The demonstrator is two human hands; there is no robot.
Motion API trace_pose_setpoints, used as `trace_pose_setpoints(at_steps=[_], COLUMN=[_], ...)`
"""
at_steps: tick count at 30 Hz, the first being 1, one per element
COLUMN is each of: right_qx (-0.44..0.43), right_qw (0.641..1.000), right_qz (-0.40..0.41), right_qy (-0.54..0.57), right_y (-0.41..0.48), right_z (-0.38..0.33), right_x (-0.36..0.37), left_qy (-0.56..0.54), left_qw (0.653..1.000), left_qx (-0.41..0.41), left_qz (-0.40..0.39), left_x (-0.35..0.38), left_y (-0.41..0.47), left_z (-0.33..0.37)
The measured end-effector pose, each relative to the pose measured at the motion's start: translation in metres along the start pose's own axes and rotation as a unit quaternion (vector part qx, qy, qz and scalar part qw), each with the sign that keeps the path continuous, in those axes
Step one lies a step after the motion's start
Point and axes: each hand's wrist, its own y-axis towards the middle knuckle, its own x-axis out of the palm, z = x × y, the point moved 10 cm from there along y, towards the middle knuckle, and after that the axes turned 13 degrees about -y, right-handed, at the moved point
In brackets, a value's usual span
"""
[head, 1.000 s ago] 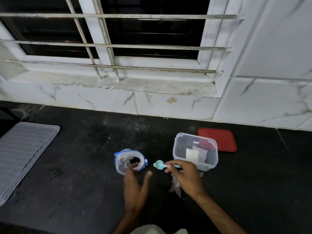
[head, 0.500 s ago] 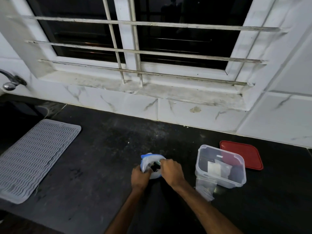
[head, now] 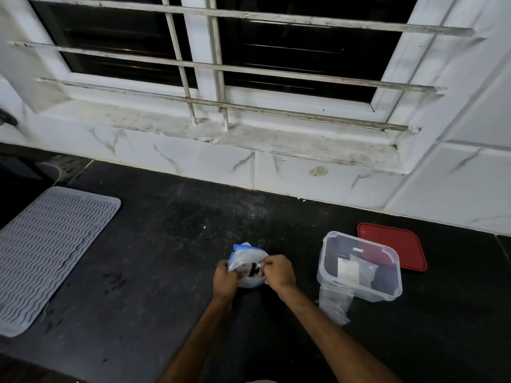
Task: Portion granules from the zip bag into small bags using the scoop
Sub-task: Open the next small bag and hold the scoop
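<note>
The clear zip bag with a blue rim stands open on the black counter, dark granules showing inside. My left hand grips the bag's left edge. My right hand is curled over the bag's right edge and holds the pale blue scoop, which dips into the mouth and is mostly hidden. A small clear bag lies flat on the counter in front of the clear box.
A clear plastic box with small bags inside sits to the right, its red lid behind it. A grey ribbed mat lies at the left. The tiled wall and barred window rise behind the counter.
My right hand carried the scoop left from beside the box into the zip bag. My left hand closed on the bag's left edge. The view shifted so everything sits further right.
</note>
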Motion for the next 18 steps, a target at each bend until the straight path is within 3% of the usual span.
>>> trace_pose_setpoints(at_steps=[5, 10, 15, 18], right_qx=[0.103, -0.009, 0.008, 0.026], right_qw=[0.984, 0.995, 0.996, 0.998], right_qz=[-0.031, 0.057, 0.033, 0.021], right_qy=[0.143, -0.081, -0.078, -0.048], right_y=[-0.003, -0.012, -0.002, 0.01], right_z=[0.017, -0.007, -0.002, 0.01], right_x=[0.012, 0.006, 0.011, 0.02], left_qy=[-0.021, -0.08, -0.045, -0.024], left_qw=[0.999, 0.993, 0.996, 0.999], left_qx=[-0.006, -0.08, -0.057, -0.018], left_qz=[-0.034, -0.031, -0.047, 0.011], left_x=[0.002, 0.001, 0.005, -0.006], left_y=[0.002, 0.006, 0.008, 0.012], left_z=[0.003, -0.018, -0.008, 0.0])
